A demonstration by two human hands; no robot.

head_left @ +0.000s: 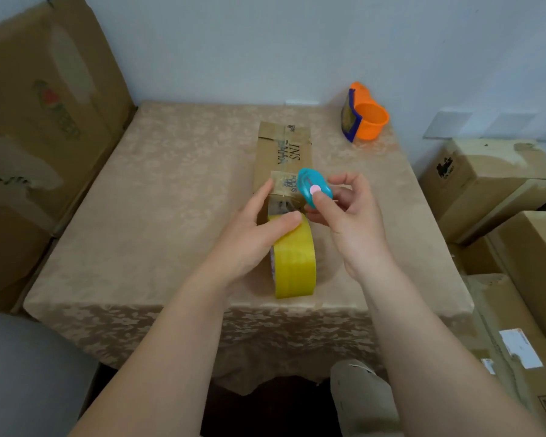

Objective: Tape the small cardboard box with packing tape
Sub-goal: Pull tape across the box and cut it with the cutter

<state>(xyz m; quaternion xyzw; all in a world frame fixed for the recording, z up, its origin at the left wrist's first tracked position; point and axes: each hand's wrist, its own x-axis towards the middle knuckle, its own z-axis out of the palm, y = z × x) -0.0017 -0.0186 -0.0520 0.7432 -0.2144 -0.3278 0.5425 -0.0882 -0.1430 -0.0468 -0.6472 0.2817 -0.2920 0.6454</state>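
A small, long cardboard box (pixel 283 152) lies in the middle of the table, with printed letters on top. A yellow roll of packing tape (pixel 295 259) stands on edge just in front of it, and a strip runs from the roll up onto the box's near end. My left hand (pixel 255 232) rests on the roll's top, thumb on the yellow tape, fingers reaching to the box edge. My right hand (pixel 347 212) holds a small teal cutter (pixel 314 188) with a pink button at the box's near right corner, my thumb on the button.
An orange tape dispenser (pixel 363 112) stands at the back right of the beige-clothed table (pixel 158 190). Large cardboard boxes (pixel 41 121) are stacked at the left, and more boxes (pixel 492 184) are piled at the right. A pale wall rises behind.
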